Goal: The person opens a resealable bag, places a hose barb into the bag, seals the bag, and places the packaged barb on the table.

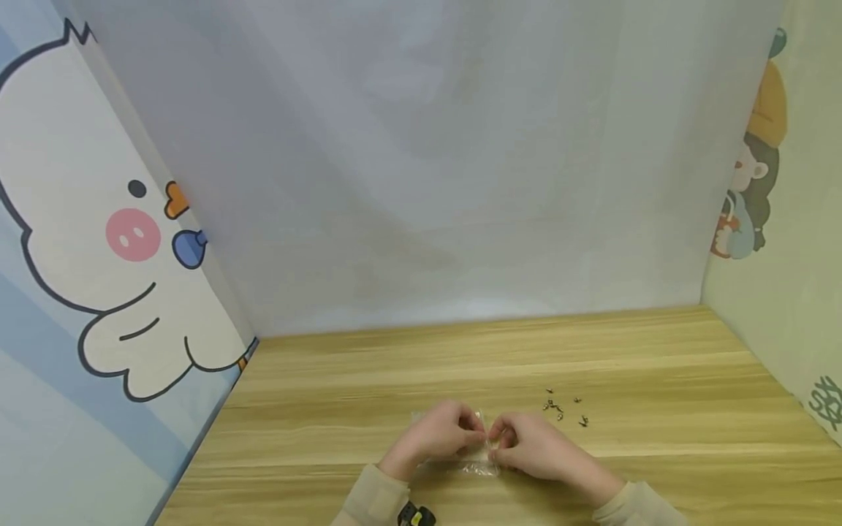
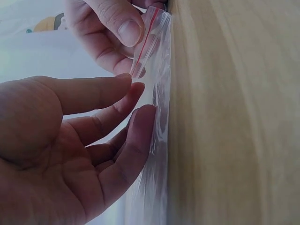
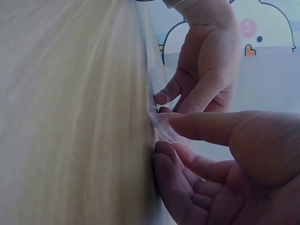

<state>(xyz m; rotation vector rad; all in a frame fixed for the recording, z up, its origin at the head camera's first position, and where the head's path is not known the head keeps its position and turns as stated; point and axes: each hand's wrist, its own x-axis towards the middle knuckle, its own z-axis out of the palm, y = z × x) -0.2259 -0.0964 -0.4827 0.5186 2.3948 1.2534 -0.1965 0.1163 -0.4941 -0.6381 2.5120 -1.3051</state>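
A clear plastic zip bag lies on the wooden table between the two hands; a red line runs along its seal strip in the left wrist view. My right hand pinches the bag's edge near the seal between thumb and fingers. At the bag's other side is my left hand, thumb and index fingertip close together at the lower end of the strip. Whether the left fingertips grip the film or only touch it, I cannot tell. Several small dark metal pieces lie beyond my right hand.
The wooden table extends around the hands. A pale wall rises behind it, with cartoon-printed panels at left and right. A black band shows near my left sleeve.
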